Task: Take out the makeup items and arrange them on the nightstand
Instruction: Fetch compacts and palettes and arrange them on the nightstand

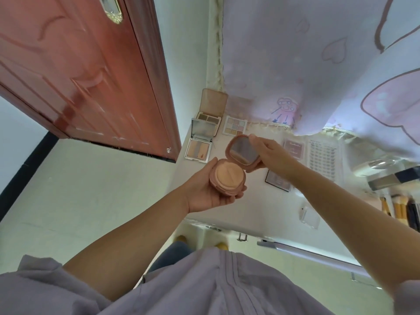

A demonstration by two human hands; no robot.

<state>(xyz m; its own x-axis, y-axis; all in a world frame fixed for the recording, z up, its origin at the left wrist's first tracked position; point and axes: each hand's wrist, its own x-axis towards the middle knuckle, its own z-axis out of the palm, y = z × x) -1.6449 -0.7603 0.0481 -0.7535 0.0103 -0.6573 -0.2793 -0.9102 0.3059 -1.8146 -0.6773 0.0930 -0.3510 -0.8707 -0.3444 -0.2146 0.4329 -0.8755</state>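
Head view, only view. Centre of frame: pink powder compact (pixel 228 176) held open above the white nightstand (pixel 254 201), not resting on it. Left hand (pixel 204 192) cups the base from below-left, fingers curled under it w/ thumb up along the left rim, puff face up. Right hand (pixel 266 153) pinches the mirrored lid (pixel 243 152) at its right edge, thumb and fingertips pressed on the rim; lid tilted up and back, toward upper centre.

Key relation — hinge sits between the two hands, so the compact's long axis runs lower-left to upper-right, base toward the left hand, lid toward the right. Left hand carries the weight and is nearer the body; the free nightstand patch lies just beyond and below the base. Judgement: set-down prob goes fwd and down, lid kept open like the others.

Already laid out, upper centre: beige palette (pixel 212 110) open by the wall, silver-cased palette (pixel 201 142) below it, multi-shade eyeshadow palette (pixel 235 125) to its right. Right of the hands: dark pink palette (pixel 293 149), lash tray (pixel 322 160), another dark-framed palette (pixel 277 179) partly under the right forearm. Far right edge: brushes (pixel 400 210), blurred.

Upper left: red-brown door (pixel 79 71). Upper right: pastel bedsheet (pixel 295 53).
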